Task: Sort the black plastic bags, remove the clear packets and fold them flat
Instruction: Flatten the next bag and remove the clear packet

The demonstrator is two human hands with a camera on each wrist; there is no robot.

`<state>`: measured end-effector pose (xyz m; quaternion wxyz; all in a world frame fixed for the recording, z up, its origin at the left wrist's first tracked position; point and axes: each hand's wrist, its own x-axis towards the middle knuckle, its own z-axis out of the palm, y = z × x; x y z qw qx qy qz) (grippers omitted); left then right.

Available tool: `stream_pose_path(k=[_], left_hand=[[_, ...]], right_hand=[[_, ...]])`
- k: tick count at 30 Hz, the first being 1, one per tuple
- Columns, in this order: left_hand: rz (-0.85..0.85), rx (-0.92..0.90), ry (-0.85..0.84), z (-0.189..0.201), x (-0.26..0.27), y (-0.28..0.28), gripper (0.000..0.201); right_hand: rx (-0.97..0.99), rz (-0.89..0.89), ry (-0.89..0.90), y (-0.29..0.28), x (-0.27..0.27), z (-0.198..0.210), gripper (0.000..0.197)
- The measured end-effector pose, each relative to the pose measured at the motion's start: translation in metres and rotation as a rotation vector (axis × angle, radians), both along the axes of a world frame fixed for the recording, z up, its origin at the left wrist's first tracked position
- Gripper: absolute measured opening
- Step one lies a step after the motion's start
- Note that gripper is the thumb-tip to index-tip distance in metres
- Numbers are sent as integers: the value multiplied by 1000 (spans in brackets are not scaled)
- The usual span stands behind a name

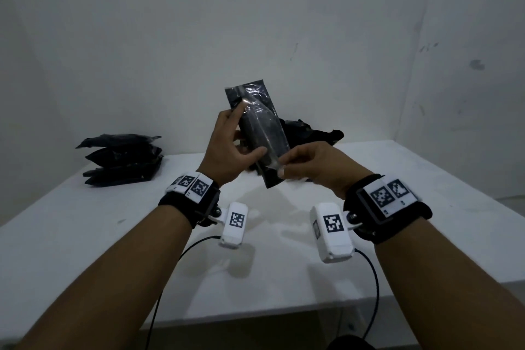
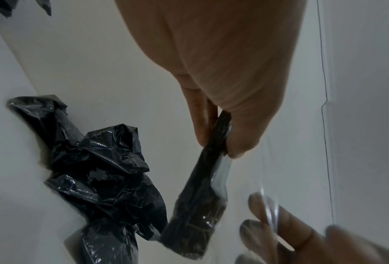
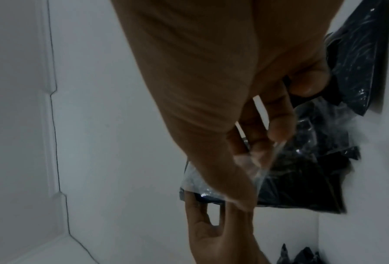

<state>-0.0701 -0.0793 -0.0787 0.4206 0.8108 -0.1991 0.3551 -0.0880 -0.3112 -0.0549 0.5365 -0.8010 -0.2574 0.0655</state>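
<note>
1. I have the left hand [image 1: 227, 148] wrapped round the middle of a black bag bundle [image 1: 260, 128], held up over the worktop [image 1: 85, 236], thumb across the front and the other fingers curled behind. If that hold slackens, I judge the bundle will slide out with the sleeve instead of staying put.
2. The right hand [image 1: 309, 165] pinches the open lower edge of the clear packet [image 1: 274, 163] between thumb and fingertips [image 2: 260, 209]. The film looks thin and slick, so a hard tug could tear it or let it slip free.
3. The right wrist view is blurred, so I cannot tell how much film is actually caught; a shallow pinch may peel off.
4. Pulling askew could drag the folded black plastic open, making it harder to fold flat.
5. The crumpled bags [image 1: 306, 131] lie just behind my hands and the stacked packs [image 1: 122, 160] sit well apart on my left; a dropped bundle could mix with the crumpled ones.
</note>
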Motion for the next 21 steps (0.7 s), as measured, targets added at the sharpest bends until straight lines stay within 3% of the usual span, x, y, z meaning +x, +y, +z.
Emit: stream_pose_path(k=[5,9,14,17,21], left_hand=[[17,12,5,-4,2,0,98],[55,9,18,-10,8,2,100],[62,-8,60,-17,11,6,98],[51,-35,82,-21,11,6,100],[49,-93,50,-16,9,2,103]], right_hand=[[42,-87,-158,-1,4,-7,10],[125,-35,-186,-3,0,-9,17],[179,-6,-66,-8,-1,-9,33],[161,-27,33,-8,1,-9,52],[205,-45,43,-4,0,-14,36]])
